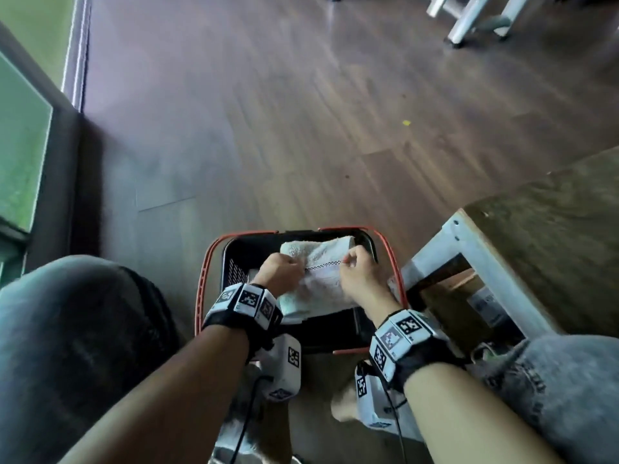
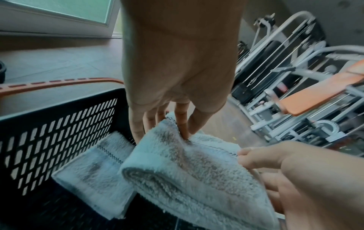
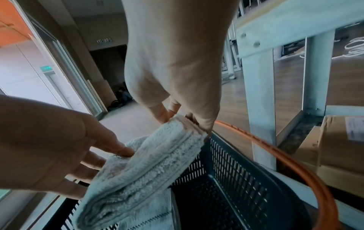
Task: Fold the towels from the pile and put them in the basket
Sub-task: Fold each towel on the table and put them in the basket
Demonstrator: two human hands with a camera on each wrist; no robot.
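A folded white towel (image 1: 321,262) (image 2: 189,168) (image 3: 145,168) hangs over the black basket (image 1: 241,259) (image 2: 59,132) (image 3: 236,174) with orange handles. My left hand (image 1: 284,267) (image 2: 177,77) pinches its left edge between thumb and fingers. My right hand (image 1: 358,272) (image 3: 173,70) pinches the right corner. Another folded towel (image 2: 94,174) (image 3: 157,217) with a dark stitched stripe lies on the basket's floor below. The pile of towels is out of view.
A white-framed table (image 1: 469,249) (image 3: 258,93) with a wooden top stands right of the basket, cardboard boxes (image 3: 338,152) under it. My knees (image 1: 67,329) flank the basket. Wood floor (image 1: 301,128) stretches ahead, with gym equipment (image 2: 295,93) beyond.
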